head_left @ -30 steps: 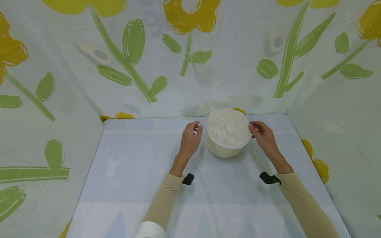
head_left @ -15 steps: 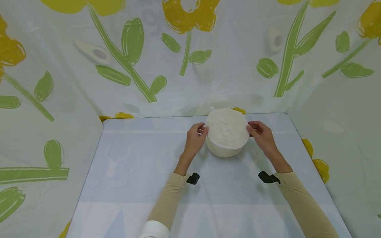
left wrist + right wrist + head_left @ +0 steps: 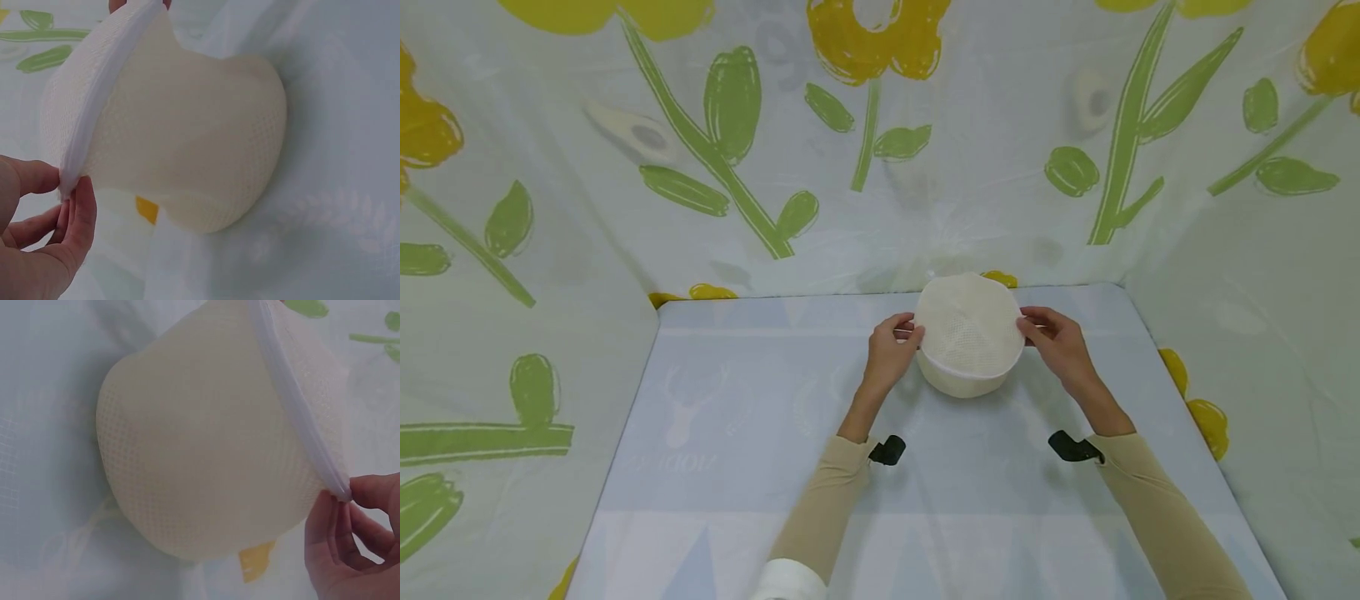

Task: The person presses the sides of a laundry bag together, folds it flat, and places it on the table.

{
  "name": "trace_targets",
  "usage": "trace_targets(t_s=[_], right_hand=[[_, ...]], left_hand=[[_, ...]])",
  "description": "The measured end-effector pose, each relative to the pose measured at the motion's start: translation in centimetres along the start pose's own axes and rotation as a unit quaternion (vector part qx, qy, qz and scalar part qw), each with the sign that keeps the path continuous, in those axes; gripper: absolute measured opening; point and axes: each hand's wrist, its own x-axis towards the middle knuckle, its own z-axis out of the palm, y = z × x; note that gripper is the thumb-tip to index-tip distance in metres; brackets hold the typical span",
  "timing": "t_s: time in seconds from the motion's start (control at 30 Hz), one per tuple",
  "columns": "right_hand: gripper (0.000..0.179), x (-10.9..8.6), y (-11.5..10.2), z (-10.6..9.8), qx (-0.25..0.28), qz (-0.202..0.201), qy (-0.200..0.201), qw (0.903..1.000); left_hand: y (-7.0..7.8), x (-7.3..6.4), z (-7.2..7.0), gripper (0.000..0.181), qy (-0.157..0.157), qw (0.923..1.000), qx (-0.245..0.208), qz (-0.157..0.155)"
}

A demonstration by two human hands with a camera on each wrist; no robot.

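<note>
The cream mesh bag rests on the table, its white rim pinched at opposite sides by the left hand and right hand (two-sided grip done), the top apparently not yet opened, though any fastening is indistinct.

Partly out of sight
The mesh bag hides its own underside and, in the head view, its far wall; both wrist views crop it at the top edge. The left hand is cut by the left edge, the right hand by the right. In the head view, sleeves and table meet the bottom edge, and the lettering is too faint to read.
</note>
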Motion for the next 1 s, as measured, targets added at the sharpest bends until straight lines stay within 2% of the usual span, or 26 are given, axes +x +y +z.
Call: trace_targets(t_s=[0.3,0.63,1.0], right_hand=[[0.042,-0.2,-0.1,0.4,0.004,0.002,0.008,1.0],[0.041,-0.7,-0.3,1.1,0.056,0.004,0.011,0.9984],[0.046,-1.3,-1.1,1.9,0.077,0.025,-0.011,0.9966]], left_hand=[[0.5,-0.4,-0.6,0.034,-0.008,0.9999,-0.002,-0.013],[0.9,-1.2,-1.4,0.032,0.01,0.9999,-0.005,0.008],[1.0,-2.1,-2.6,0.033,0.028,0.9992,-0.019,0.019]])
